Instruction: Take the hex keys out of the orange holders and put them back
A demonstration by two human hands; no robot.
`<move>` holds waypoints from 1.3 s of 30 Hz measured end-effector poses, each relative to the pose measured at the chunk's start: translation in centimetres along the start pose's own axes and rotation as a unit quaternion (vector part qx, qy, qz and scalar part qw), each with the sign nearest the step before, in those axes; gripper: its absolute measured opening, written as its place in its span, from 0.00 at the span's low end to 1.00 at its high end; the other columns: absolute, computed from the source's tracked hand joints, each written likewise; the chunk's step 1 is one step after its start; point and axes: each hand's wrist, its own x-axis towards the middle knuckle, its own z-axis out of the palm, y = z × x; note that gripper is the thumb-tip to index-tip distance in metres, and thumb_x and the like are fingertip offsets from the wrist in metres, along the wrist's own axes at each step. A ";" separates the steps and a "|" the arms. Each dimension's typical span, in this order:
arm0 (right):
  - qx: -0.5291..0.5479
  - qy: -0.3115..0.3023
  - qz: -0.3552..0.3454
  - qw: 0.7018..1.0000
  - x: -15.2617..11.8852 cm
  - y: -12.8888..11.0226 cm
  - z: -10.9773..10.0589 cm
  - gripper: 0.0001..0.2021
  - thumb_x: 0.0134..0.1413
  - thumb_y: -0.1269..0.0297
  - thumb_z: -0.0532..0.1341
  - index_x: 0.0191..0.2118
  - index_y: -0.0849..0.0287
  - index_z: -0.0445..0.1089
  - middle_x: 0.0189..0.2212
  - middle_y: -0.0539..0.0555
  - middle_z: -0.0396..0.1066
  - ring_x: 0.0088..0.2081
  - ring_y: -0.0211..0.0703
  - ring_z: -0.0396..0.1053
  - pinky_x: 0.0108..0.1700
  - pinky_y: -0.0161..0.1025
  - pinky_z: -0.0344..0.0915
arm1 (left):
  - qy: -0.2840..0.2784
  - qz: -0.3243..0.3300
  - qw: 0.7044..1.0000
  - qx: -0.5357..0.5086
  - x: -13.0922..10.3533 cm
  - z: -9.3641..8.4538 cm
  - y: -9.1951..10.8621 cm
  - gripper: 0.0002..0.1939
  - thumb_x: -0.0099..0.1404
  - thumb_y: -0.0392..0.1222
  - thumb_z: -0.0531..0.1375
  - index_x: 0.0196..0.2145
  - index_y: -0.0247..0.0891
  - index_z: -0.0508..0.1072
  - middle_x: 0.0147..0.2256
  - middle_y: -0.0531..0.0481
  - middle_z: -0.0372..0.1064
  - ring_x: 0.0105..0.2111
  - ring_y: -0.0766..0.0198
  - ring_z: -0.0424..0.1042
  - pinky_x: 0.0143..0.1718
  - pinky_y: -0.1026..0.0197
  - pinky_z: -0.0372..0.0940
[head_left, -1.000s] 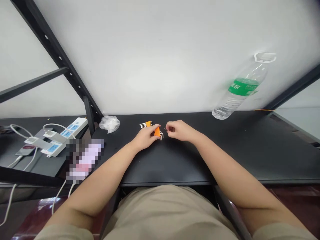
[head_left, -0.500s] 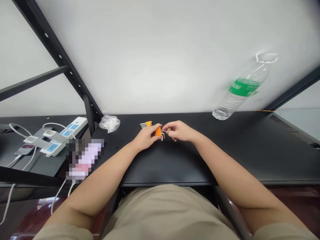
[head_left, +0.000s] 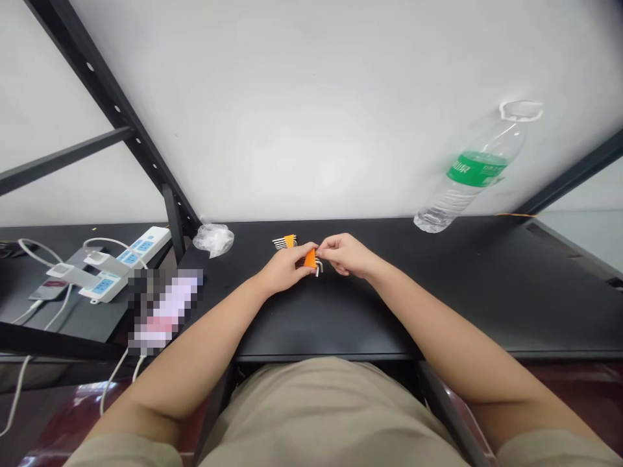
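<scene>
At centre frame, the left hand (head_left: 286,268) grasps an orange holder (head_left: 310,258) containing bent metal keys (head_left: 319,266). The right hand (head_left: 346,254) bunches its fingertips at the holder's edge; whether they pinch anything, I cannot tell. Just beyond, a second holder (head_left: 290,240) lies on the worktop (head_left: 335,318).

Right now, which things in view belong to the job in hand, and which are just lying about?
In use:
Orange holder with bent metal keys, held in the left hand; right hand at its edge
Probably: second orange holder with metal rods, just beyond the left hand

Lying about:
Large clear bottle with green label
Crumpled clear plastic
White power strip with adapters
Flat dark device
</scene>
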 end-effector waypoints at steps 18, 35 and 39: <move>-0.055 0.022 -0.046 0.997 0.0 -0.2 -1.1 0.20 0.57 0.42 0.64 0.36 0.56 0.74 0.19 0.45 0.63 0.18 0.33 0.55 0.20 0.34 0.51 | 0.071 -0.052 0.990 -0.106 0.1 0.0 -0.1 0.26 0.62 0.47 0.66 0.57 0.40 0.72 0.46 0.48 0.75 0.41 0.60 0.74 0.50 0.56 0.69; -0.482 0.032 -0.043 0.875 0.5 1.0 -4.3 0.08 0.57 0.60 0.64 0.40 0.56 0.77 0.41 0.56 0.76 0.38 0.45 0.72 0.38 0.38 0.63 | 0.007 -0.036 0.999 -0.019 -0.1 0.6 -0.8 0.29 0.63 0.48 0.66 0.61 0.44 0.71 0.45 0.50 0.78 0.40 0.59 0.76 0.50 0.56 0.69; -0.514 0.007 -0.024 0.857 0.8 1.7 -4.4 0.04 0.54 0.67 0.64 0.36 0.56 0.77 0.39 0.56 0.77 0.36 0.44 0.72 0.37 0.37 0.62 | 0.000 -0.049 0.998 -0.030 -0.1 0.6 -0.8 0.29 0.63 0.48 0.66 0.60 0.44 0.71 0.45 0.50 0.78 0.41 0.59 0.77 0.49 0.57 0.70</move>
